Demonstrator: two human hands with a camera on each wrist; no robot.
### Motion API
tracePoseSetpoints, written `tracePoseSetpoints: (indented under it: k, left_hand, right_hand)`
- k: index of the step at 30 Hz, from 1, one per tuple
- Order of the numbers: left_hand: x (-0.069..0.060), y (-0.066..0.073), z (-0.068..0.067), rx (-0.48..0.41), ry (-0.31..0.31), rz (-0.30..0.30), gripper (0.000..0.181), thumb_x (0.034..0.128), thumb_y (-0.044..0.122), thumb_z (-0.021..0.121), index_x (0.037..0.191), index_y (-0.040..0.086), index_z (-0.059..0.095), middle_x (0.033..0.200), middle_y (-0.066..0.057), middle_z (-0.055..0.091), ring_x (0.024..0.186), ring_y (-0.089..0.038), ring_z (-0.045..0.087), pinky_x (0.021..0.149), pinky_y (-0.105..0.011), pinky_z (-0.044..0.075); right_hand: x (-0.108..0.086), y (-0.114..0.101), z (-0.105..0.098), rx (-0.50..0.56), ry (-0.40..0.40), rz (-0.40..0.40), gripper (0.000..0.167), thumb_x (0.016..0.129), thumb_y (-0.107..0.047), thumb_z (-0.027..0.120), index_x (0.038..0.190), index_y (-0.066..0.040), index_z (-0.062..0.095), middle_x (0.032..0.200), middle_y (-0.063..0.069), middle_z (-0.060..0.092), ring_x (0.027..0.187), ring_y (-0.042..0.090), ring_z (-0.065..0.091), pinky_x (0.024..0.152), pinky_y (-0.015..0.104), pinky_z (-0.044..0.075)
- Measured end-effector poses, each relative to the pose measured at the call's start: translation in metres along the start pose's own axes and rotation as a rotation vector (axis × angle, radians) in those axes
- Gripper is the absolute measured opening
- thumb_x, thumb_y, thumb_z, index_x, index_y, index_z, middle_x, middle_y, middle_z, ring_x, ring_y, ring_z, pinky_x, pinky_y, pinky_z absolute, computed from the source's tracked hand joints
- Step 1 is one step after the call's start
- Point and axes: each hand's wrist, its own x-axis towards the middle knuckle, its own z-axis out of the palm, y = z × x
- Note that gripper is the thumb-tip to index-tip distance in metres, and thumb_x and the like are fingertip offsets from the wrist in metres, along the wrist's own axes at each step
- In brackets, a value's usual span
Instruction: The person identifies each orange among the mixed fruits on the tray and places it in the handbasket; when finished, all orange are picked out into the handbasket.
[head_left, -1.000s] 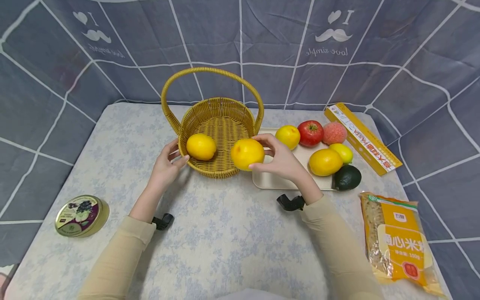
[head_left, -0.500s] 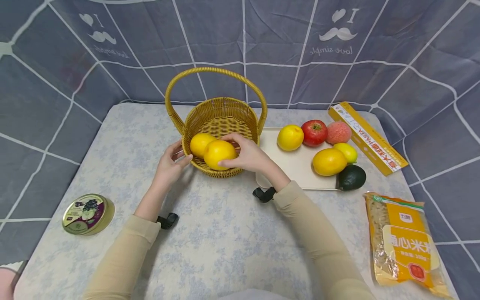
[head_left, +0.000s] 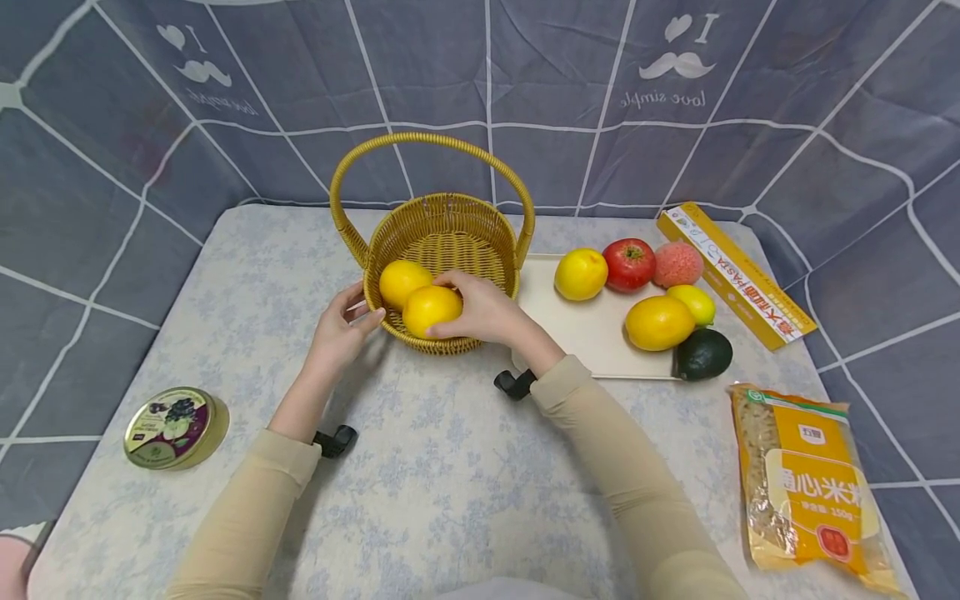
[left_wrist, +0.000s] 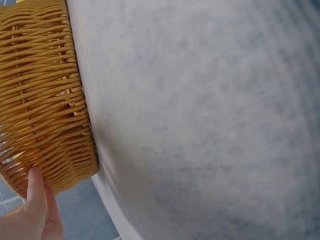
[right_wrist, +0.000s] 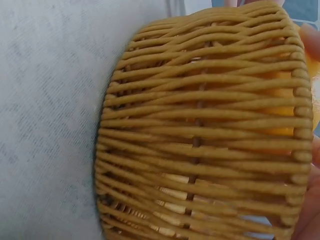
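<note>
A woven golden wicker basket (head_left: pixel 450 218) with a tall arched handle stands at the table's back, left of the middle. My left hand (head_left: pixel 339 327) holds its left front side, thumb near the rim and fingers along the outer wall. Inside the front of the basket, my right hand (head_left: pixel 480 310) grips a round yellow-orange fruit (head_left: pixel 431 312). A second yellow fruit (head_left: pixel 403 282) lies just behind it, against the left wall. In the right wrist view, the basket's weave (right_wrist: pixel 200 125) partly hides the held fruit (right_wrist: pixel 280 107).
Right of the basket, a cream tray (head_left: pixel 558 333) bears a yellow fruit (head_left: pixel 581 274), red apple (head_left: pixel 628 264), pink bumpy fruit (head_left: pixel 678 265), lemons (head_left: pixel 660 323) and an avocado (head_left: pixel 702 355). Nearby lie a pasta box (head_left: pixel 738 275) and noodle bag (head_left: pixel 810 483). A round tin (head_left: pixel 172 427) stands left.
My right hand has carried the fruit leftward from the basket's right front edge, then lowered it inside beside the other fruit. My left hand keeps its hold on the basket.
</note>
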Motion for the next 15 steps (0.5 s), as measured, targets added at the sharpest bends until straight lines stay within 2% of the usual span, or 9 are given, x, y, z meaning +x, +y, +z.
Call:
tracePoseSetpoints:
  k: [5, 15]
  left_hand:
    - [0.001, 0.001, -0.001, 0.006, 0.004, 0.001, 0.070, 0.1009, 0.020, 0.057, 0.159, 0.016, 0.018, 0.161, -0.011, 0.027, 0.145, -0.031, 0.033, 0.114, -0.047, 0.040]
    - [-0.002, 0.002, 0.000, 0.034, 0.010, -0.001, 0.070, 0.1007, 0.024, 0.058, 0.159, 0.015, 0.019, 0.161, -0.011, 0.028, 0.145, -0.033, 0.032, 0.113, -0.049, 0.040]
  right_hand:
    - [0.007, -0.004, 0.006, -0.040, 0.006, -0.013, 0.069, 0.076, -0.039, 0.083, 0.133, -0.011, 0.054, 0.125, 0.004, 0.062, 0.106, 0.019, 0.059, 0.090, 0.035, 0.052]
    - [0.020, -0.006, 0.020, -0.043, 0.000, 0.046, 0.074, 0.078, -0.043, 0.082, 0.135, -0.008, 0.052, 0.128, 0.009, 0.061, 0.109, 0.023, 0.059, 0.093, 0.037, 0.052]
